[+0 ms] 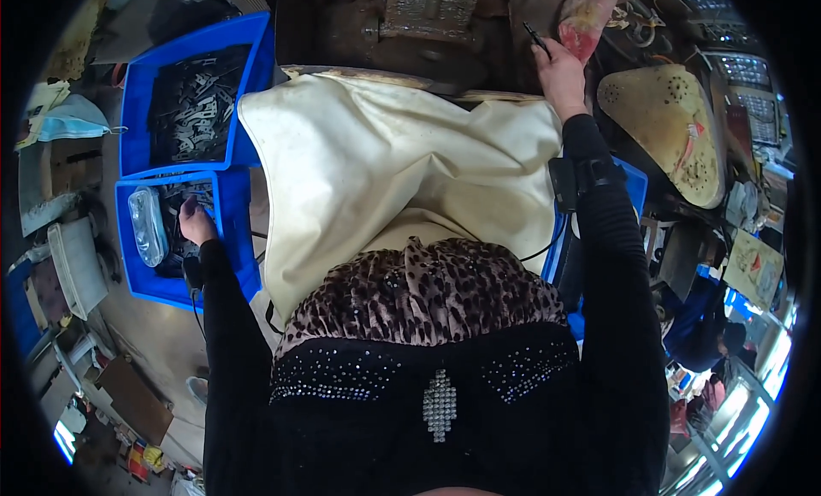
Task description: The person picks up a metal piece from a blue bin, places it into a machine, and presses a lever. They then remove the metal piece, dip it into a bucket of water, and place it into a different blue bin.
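Note:
My right hand (562,75) is stretched forward to the machine at the far side. Its fingers are closed on a slim black rod-like piece (537,39), which sticks out past the fingertips to the upper left. Close beside that hand is a worn machine part with a red end (580,39). My left hand (197,223) reaches into the nearer blue bin (241,239), over dark slender parts (174,239). Its fingers look curled together, and whatever they hold is too small to make out. A clear plastic box (147,227) lies in the same bin, left of the hand.
Beyond the near bin stands another blue bin (128,135) with many dark parts. A cream cloth (342,145) covers my lap up to the machine's edge (410,58). A tan perforated panel (663,124) is right of my right forearm, with a blue container (631,186) below it.

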The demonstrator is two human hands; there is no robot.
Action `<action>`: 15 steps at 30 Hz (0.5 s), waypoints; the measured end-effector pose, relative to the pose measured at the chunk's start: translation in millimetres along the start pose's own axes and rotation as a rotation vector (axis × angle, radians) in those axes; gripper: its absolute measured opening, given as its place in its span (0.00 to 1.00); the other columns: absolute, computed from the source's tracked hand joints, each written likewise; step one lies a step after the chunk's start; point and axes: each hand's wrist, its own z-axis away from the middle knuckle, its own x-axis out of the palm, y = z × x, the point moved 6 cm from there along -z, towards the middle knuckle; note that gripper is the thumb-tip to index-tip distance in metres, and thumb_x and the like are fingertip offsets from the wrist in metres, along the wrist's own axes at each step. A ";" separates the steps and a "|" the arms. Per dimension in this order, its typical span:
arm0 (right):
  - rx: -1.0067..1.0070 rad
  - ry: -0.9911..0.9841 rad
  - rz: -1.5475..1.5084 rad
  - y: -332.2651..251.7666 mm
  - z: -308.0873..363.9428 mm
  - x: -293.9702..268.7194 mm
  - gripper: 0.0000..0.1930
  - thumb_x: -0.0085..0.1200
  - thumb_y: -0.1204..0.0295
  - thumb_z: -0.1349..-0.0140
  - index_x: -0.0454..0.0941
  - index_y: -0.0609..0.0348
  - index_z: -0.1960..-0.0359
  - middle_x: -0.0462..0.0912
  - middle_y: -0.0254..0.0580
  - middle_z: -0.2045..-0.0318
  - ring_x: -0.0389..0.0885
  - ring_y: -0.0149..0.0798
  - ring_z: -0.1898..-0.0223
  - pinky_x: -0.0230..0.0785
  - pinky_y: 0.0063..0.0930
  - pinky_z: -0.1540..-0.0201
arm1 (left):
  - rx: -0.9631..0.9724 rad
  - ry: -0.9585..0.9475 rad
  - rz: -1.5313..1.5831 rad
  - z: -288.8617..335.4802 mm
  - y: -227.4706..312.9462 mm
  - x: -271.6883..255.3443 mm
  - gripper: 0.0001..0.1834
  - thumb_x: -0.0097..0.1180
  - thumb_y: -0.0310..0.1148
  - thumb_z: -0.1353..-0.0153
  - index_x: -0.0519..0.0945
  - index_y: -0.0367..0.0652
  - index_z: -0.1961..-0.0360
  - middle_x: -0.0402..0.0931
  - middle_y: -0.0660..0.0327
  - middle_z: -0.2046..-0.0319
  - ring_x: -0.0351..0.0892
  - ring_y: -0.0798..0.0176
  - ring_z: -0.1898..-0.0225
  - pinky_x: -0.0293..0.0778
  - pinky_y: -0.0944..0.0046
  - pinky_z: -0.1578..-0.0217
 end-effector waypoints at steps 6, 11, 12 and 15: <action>0.086 -0.025 -0.130 14.9 -2.6 5.4 0.14 0.54 0.60 0.35 0.81 0.53 0.54 0.82 0.47 0.69 0.80 0.44 0.66 0.70 0.31 0.61 | -0.006 -0.006 -0.121 4.8 -9.2 -2.3 0.13 0.52 0.25 0.45 0.84 0.38 0.59 0.84 0.56 0.62 0.82 0.61 0.61 0.75 0.65 0.56; 0.189 -0.009 -0.351 29.5 -7.2 7.4 0.16 0.54 0.59 0.35 0.80 0.57 0.54 0.79 0.38 0.74 0.73 0.30 0.72 0.67 0.24 0.65 | -0.058 -0.040 -0.118 -6.6 -30.8 7.4 0.13 0.54 0.28 0.46 0.85 0.41 0.61 0.85 0.58 0.65 0.83 0.61 0.63 0.76 0.65 0.58; 0.201 0.012 -0.403 31.0 -7.6 6.9 0.17 0.55 0.59 0.35 0.80 0.58 0.54 0.78 0.36 0.75 0.71 0.27 0.72 0.66 0.23 0.65 | -0.081 -0.041 -0.096 -8.8 -37.9 8.3 0.12 0.55 0.29 0.46 0.86 0.42 0.61 0.85 0.58 0.65 0.83 0.61 0.63 0.76 0.65 0.58; 0.195 -0.002 -0.378 32.2 -9.1 8.5 0.17 0.54 0.59 0.35 0.80 0.59 0.53 0.79 0.39 0.74 0.73 0.30 0.71 0.67 0.24 0.64 | -0.084 -0.106 -0.159 -10.7 -56.7 17.0 0.13 0.56 0.32 0.47 0.86 0.44 0.62 0.85 0.58 0.64 0.83 0.59 0.62 0.76 0.63 0.58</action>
